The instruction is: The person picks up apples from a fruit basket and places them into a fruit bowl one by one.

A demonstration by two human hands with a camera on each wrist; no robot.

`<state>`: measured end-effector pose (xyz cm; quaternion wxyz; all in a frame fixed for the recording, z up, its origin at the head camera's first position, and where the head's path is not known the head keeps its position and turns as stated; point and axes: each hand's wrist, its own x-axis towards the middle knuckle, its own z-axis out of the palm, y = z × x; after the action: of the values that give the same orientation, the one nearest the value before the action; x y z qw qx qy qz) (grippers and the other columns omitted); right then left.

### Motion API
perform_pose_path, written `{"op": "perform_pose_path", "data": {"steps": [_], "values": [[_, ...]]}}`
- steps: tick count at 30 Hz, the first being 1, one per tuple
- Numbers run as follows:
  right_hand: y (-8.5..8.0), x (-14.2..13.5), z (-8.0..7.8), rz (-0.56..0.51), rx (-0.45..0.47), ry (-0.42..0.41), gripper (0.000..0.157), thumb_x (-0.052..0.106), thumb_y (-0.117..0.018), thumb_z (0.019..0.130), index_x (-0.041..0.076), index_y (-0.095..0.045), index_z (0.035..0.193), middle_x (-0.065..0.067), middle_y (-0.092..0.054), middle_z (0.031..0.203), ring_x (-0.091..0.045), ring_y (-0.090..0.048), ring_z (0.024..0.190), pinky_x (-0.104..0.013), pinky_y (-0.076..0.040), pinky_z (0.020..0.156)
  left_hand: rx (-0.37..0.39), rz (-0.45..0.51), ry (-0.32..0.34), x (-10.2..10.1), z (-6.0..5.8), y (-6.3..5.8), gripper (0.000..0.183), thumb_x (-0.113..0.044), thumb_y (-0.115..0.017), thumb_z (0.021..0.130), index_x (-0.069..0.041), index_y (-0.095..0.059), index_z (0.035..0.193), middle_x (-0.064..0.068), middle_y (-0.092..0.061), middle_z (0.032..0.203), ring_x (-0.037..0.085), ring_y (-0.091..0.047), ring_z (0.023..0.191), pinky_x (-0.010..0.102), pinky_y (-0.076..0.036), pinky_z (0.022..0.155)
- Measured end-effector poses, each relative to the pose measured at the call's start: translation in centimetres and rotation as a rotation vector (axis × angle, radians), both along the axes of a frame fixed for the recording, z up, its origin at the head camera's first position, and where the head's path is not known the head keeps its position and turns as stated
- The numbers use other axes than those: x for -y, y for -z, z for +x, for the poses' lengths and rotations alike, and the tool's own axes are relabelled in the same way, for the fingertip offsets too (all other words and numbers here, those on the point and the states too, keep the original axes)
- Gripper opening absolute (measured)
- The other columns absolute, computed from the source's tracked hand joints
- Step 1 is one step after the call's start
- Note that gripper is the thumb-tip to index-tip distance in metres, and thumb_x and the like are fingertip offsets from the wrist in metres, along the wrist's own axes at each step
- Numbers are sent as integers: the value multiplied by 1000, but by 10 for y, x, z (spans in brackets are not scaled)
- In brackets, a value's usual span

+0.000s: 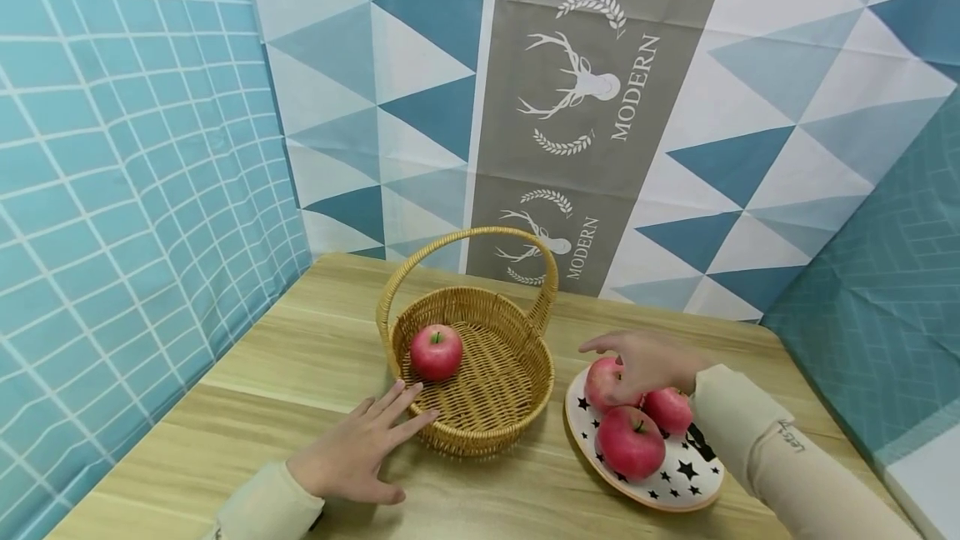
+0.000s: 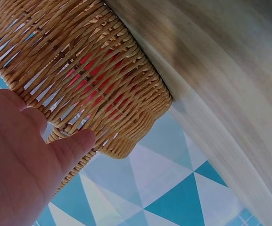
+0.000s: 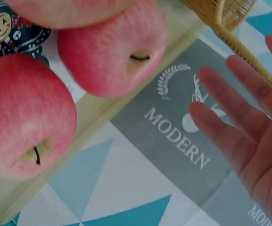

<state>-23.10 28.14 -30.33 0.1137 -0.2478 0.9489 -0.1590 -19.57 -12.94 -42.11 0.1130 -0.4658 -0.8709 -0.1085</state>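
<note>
A round wicker basket (image 1: 546, 382) with a tall handle holds one red apple (image 1: 437, 353) at its left side; in the left wrist view that apple shows red through the weave. My left hand (image 1: 358, 450) rests straight fingers at the basket's near left rim, thumb spread (image 2: 77, 143). Over on the right, my right hand (image 1: 651, 361) hovers above a white plate (image 1: 675, 492) with black stars. Three apples sit on it, the nearest (image 1: 632, 443) in front and another (image 1: 602, 382) partly behind the hand. The right wrist view shows its fingers (image 3: 216, 84) extended, holding nothing, beside the apples (image 3: 112, 56).
Everything stands on a wooden table (image 1: 277, 373). Behind it hangs a patterned cloth (image 1: 420, 65) with triangles and a deer print; a blue gridded cloth (image 1: 135, 148) lines the left side. A white surface (image 1: 930, 465) lies at the right edge.
</note>
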Motion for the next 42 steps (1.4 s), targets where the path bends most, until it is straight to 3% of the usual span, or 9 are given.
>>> {"op": "perform_pose_path", "data": {"steps": [8,14,18,28,36,42], "values": [[3,12,-2,1,-63,-18,64,19,-67,66,16,-58,130,-6,-59,118,-24,-55,102,-31,-44,60,-14,-4,3,0,0,0,92,-46,-76,67,-16,-39,146,26,-35,147,48,-36,130,64,-42,85],[3,23,-6,22,-121,-92,65,27,-74,68,13,-58,129,-5,-61,115,-23,-56,103,-35,-48,74,9,-11,-4,0,1,-1,93,-45,-77,67,-15,-39,146,26,-34,147,48,-34,131,65,-42,84],[5,30,-9,41,-167,-165,66,31,-75,69,8,-58,129,-7,-63,115,-24,-58,100,-36,-49,75,9,-30,-11,0,1,-2,92,-47,-76,67,-15,-40,146,25,-34,148,46,-34,132,65,-42,85],[7,50,-21,42,-137,-214,68,32,-72,69,9,-56,132,-14,-61,122,-25,-61,96,-40,-50,79,-16,-35,-12,0,1,-3,92,-47,-76,66,-15,-41,145,25,-36,147,47,-36,131,64,-43,84],[5,68,-32,20,-183,-266,69,36,-72,70,9,-56,132,-5,-62,118,-15,-57,82,-31,-48,72,-10,-37,-12,0,2,-4,93,-47,-76,66,-16,-40,146,25,-35,147,48,-35,131,64,-43,85],[3,86,-42,-8,-166,-284,71,35,-73,70,7,-55,133,-11,-58,131,-23,-58,109,-39,-46,91,8,-40,-14,0,3,-4,93,-47,-76,67,-15,-39,146,26,-34,148,49,-34,131,64,-43,85]]}}
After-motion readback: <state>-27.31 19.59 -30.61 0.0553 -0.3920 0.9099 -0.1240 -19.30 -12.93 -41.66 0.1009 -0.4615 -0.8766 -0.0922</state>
